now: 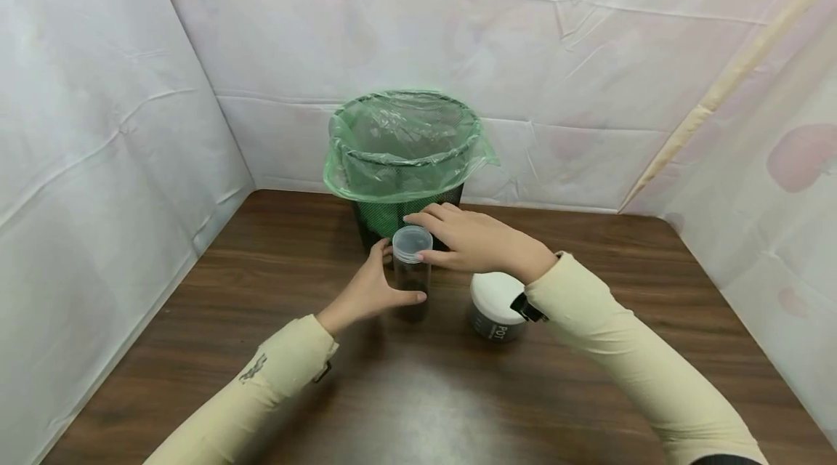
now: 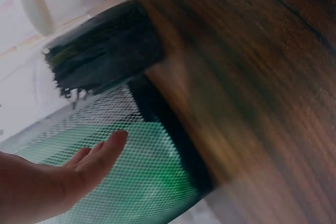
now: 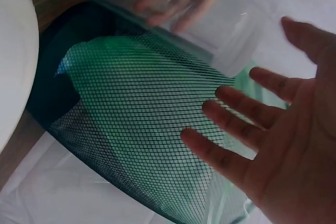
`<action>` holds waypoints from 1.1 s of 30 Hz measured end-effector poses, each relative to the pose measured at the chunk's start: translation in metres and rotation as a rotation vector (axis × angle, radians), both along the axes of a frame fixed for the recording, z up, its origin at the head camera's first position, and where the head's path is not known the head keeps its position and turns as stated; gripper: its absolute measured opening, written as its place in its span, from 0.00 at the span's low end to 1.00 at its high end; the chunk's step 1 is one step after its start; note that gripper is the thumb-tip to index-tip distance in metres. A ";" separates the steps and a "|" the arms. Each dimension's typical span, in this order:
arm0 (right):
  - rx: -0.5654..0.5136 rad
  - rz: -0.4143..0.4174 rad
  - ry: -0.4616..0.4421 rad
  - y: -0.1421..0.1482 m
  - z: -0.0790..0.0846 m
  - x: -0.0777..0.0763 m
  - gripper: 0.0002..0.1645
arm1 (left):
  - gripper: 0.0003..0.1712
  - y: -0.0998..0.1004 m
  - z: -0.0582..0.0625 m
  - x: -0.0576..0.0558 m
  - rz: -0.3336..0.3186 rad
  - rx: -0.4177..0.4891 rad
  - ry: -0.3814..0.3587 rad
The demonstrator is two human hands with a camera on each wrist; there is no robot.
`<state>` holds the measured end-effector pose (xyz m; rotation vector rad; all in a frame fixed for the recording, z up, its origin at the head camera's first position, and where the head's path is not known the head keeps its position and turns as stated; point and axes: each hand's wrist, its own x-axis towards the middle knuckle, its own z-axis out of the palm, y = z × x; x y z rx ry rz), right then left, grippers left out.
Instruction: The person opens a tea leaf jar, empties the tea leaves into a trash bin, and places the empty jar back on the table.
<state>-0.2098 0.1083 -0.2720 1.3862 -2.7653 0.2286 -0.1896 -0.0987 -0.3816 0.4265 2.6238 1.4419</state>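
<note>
A clear cylindrical jar (image 1: 413, 272) with a translucent lid (image 1: 413, 238) stands upright on the wooden table, its lower part dark. My left hand (image 1: 375, 283) is spread beside it, thumb to the front and fingers towards the far side. In the left wrist view its straight fingers (image 2: 113, 148) are apart from the dark cylinder (image 2: 107, 48). At the lid's right side is my right hand (image 1: 467, 236), fingers spread and extended. The right wrist view has that hand (image 3: 262, 124) with its palm showing, near the jar's clear top (image 3: 239, 35).
Behind the jar stands a black mesh bin (image 1: 451, 194) lined with a green plastic bag (image 1: 392, 185). A tub with a white lid (image 1: 497, 296) and a grey side marked POT sits under my right wrist. Pale cloth walls (image 1: 261, 29) enclose the table (image 1: 216, 320).
</note>
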 end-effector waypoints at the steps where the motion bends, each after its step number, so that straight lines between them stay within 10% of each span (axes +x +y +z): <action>1: 0.020 -0.013 0.023 -0.004 0.000 -0.002 0.33 | 0.64 0.001 -0.002 -0.002 0.001 0.009 -0.013; 16: 0.169 -0.132 0.280 -0.042 -0.017 -0.009 0.32 | 0.35 0.015 -0.028 -0.016 -0.157 0.125 0.030; 33: -0.153 -0.045 0.308 -0.017 -0.024 0.003 0.24 | 0.32 0.010 -0.004 0.002 -0.159 0.028 0.160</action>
